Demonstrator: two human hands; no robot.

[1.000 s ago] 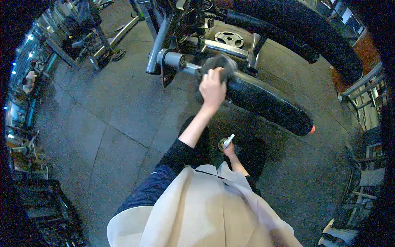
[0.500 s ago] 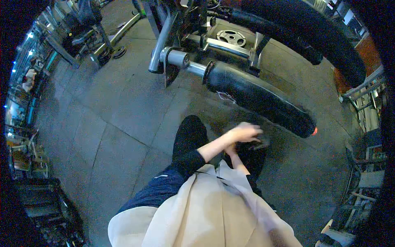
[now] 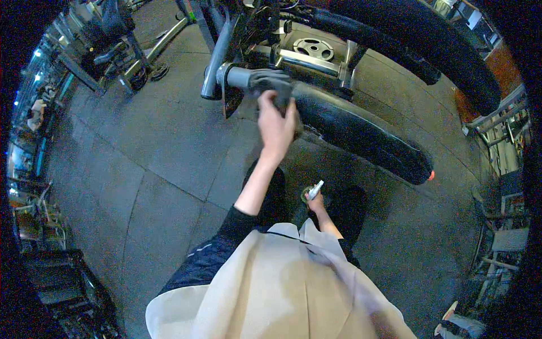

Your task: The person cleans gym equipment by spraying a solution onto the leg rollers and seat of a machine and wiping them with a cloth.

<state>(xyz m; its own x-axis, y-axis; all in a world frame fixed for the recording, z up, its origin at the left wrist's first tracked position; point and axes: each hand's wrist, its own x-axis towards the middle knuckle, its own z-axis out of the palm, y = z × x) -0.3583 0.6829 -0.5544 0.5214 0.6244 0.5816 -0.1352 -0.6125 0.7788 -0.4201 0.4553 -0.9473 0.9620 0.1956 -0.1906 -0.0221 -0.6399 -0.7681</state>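
My left hand (image 3: 275,127) reaches forward with its fingers closed on a dark grey cloth (image 3: 270,82). The cloth lies against the near end of a black padded roller (image 3: 367,133), by its metal bar; motion blurs it a little. Close to my knees, my right hand (image 3: 318,203) grips a spray bottle (image 3: 315,190) with a white spray head. Most of the bottle's body is hidden by the hand and the dark trousers. A grey metal collar (image 3: 237,77) of the machine stands just left of the cloth.
A weight plate (image 3: 313,50) rests behind the roller near the machine's frame. A larger black pad (image 3: 418,45) spans the upper right. More gym equipment lines the left (image 3: 121,56) side. At the lower right, part of another person's leg (image 3: 466,326) shows. Rubber tiles (image 3: 164,147) cover the floor.
My left hand has moved from in front of my right hand, up and forward to the roller with the cloth. The spray bottle in my right hand has come into view.
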